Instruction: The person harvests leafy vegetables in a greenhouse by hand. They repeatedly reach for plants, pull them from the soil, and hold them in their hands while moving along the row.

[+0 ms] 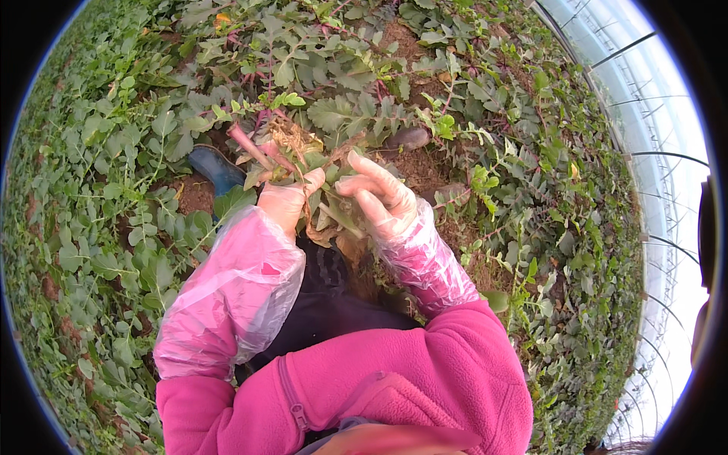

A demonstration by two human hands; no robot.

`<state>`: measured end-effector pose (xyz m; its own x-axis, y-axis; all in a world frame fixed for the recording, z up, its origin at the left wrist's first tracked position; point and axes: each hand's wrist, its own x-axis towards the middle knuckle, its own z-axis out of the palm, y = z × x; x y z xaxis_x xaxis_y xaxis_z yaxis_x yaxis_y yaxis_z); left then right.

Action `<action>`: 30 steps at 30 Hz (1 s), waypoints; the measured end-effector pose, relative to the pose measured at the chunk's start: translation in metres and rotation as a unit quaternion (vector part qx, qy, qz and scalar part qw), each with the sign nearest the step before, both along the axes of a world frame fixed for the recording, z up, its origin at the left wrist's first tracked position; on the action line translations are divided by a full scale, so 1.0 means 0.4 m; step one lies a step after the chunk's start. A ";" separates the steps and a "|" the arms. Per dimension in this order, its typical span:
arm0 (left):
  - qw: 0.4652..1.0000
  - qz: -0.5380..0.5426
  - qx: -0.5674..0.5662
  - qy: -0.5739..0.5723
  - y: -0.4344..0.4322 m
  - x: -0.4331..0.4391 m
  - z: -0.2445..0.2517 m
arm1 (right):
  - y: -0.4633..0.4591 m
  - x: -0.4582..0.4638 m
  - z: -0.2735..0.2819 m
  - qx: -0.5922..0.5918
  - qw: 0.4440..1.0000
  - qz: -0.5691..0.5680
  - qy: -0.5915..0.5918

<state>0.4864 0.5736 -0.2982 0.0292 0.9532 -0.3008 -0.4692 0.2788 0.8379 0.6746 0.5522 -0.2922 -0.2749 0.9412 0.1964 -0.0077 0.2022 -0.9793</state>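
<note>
My left hand (287, 199), in a clear plastic glove, is closed around a bunch of leaf stalks (250, 147) with thick pinkish cut-looking ends. Dry, brown withered leaves (293, 136) stick out above its thumb, and a brown strip hangs down past it. To the right, my right hand (387, 199), gloved likewise, is raised with bent fingers apart and nothing visible in them. Green and yellowed leaves (341, 219) fill the gap between both hands. Just beyond the right hand, a purplish radish root (406, 139) shows above the soil.
Leafy radish plants (483, 102) cover the ground ahead and right. Denser greens (102, 199) spread at left. Another root (452, 194) and a pale green one (496, 301) lie right. A blue boot (216, 165) stands by the left hand. Plastic greenhouse sheeting (665, 187) curves along the right.
</note>
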 end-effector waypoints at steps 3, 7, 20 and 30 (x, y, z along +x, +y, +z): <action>0.996 0.020 0.010 0.084 0.007 -0.007 -0.024 | 0.080 0.050 -0.078 -0.001 0.976 -0.156 0.151; 0.975 -0.017 0.044 0.216 0.006 -0.003 -0.038 | 0.293 0.186 -0.208 -0.031 0.951 -0.268 -0.149; 0.977 0.001 0.043 0.207 0.005 -0.002 -0.058 | 0.542 0.319 -0.300 -0.218 0.711 -0.156 -0.650; 0.990 -0.008 0.009 0.142 0.009 0.010 -0.036 | 0.367 0.390 -0.339 -0.083 0.741 -0.003 -0.667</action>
